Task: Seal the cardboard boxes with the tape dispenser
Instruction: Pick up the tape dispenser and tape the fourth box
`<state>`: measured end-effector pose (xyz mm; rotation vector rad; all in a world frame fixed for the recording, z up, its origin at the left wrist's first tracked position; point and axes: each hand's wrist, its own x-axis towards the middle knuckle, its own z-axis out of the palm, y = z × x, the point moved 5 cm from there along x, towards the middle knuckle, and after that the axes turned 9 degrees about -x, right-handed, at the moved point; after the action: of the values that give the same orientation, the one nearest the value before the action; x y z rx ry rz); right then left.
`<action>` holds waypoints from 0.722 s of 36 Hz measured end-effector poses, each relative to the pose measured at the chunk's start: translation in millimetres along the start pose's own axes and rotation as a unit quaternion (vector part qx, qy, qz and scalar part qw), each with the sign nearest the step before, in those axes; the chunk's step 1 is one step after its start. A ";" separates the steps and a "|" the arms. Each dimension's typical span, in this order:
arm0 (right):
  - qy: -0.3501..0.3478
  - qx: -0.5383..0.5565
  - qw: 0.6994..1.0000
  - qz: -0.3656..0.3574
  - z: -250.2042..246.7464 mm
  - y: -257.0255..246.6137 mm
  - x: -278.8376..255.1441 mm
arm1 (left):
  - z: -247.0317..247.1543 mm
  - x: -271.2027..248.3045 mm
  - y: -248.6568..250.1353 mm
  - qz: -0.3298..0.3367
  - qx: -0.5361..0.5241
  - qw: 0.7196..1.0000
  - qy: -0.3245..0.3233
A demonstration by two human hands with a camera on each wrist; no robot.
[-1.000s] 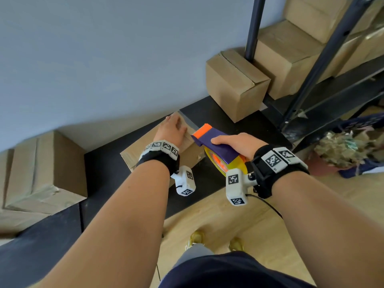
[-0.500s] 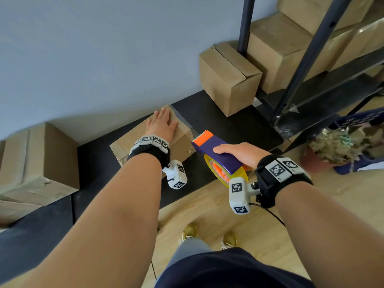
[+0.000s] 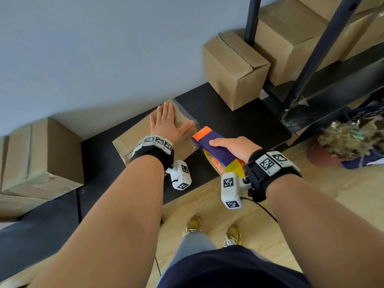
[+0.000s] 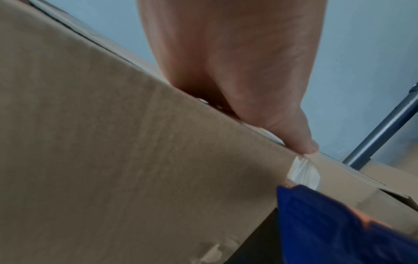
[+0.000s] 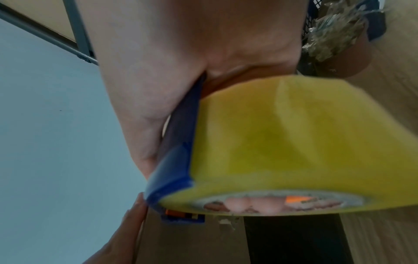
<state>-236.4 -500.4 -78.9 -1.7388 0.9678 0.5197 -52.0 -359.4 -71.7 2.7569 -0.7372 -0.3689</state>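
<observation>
Brown cardboard box (image 3: 143, 134) sits on the black shelf (image 3: 228, 121), left hand (image 3: 166, 123) flat on its top, fingers straight. Right hand (image 3: 232, 146) grips the purple-and-orange tape dispenser with its yellow roll (image 3: 214, 150) at the box's near edge. Cutting without tension could leave the clear tape (image 4: 303, 171) wrinkled. Half a second ago the left hand's fingers sat closer together.

head — looks down; wrists — close, upward; shared: box (image 3: 143, 132)

Left hand (image 4: 237, 62) flat on box (image 4: 113, 160); thumb touches tape (image 4: 303, 173).
</observation>
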 end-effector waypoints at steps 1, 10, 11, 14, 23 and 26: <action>0.000 0.006 1.000 -0.001 0.5 -2.3 1.1 | 0.4 0.0 -0.2 0.001 -0.001 1.000 0.002; -0.013 0.049 0.999 -0.016 -1.3 -16.7 11.4 | 2.4 -0.8 0.5 -0.001 0.003 1.000 0.008; -0.020 0.050 0.998 -0.021 -1.8 -19.8 11.0 | 2.4 -0.6 0.8 -0.002 0.002 1.000 0.006; -0.066 0.057 0.996 -0.030 -1.8 -29.1 5.4 | 1.6 0.8 1.9 -0.004 0.003 1.000 -0.003; -0.042 -0.037 0.998 -0.040 1.1 -21.2 9.5 | 2.1 -1.5 1.7 -0.003 0.003 1.000 -0.005; -0.020 -0.050 0.998 0.008 0.4 0.1 16.0 | 3.7 -1.9 0.0 -0.006 -0.008 1.000 -0.007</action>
<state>-227.1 -505.8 -90.7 -1.8041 0.9419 0.6217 -54.7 -359.0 -74.8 2.7478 -0.7184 -0.3955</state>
